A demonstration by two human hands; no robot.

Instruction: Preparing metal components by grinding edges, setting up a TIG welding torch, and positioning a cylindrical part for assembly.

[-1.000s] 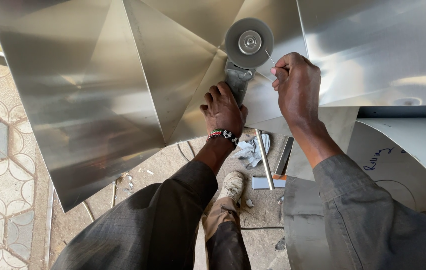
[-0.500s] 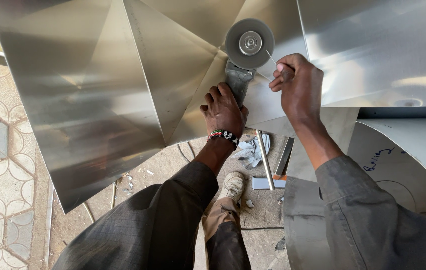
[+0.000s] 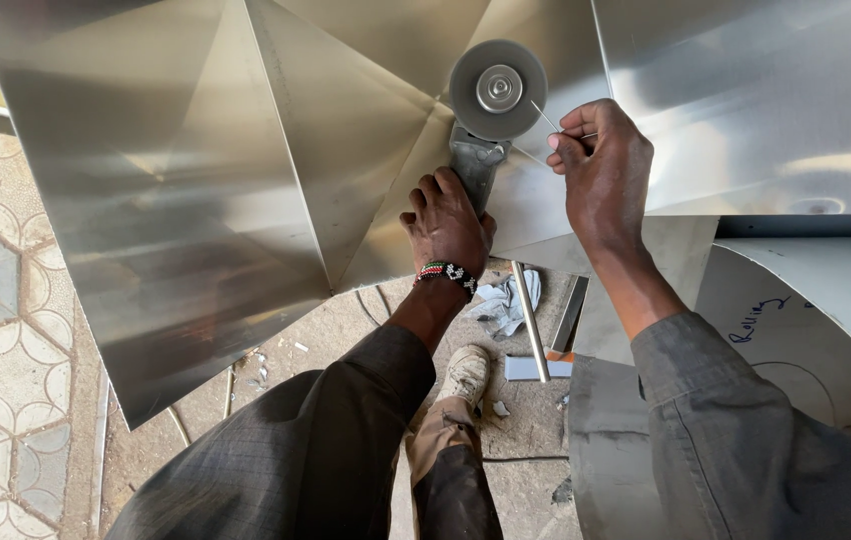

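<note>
We look down on a workshop floor [image 3: 346, 340] where our left hand [image 3: 449, 225] is wrapped tight around the body of an angle grinder [image 3: 479, 150], its grey disc [image 3: 498, 89] lying against folded sheet metal [image 3: 196, 180] near the point where several creases meet. Our right hand [image 3: 604, 170] is pinched together on a thin metal rod [image 3: 546, 116], thumb and fingertips holding it just beside the disc's right edge. A beaded bracelet [image 3: 449, 275] circles the left wrist. Below the sheet's lower edge, on the floor, lie a crumpled cloth [image 3: 504, 300], a steel tube [image 3: 530, 320] and short metal offcuts [image 3: 571, 312], near our shoe [image 3: 468, 375]. A curved sheet with pen marks [image 3: 826, 320] sits at the right. The creased panels look already folded and shiny; we judge the work at the seam to be under way, since no sparks show and we cannot tell whether the disc is spinning.
</note>
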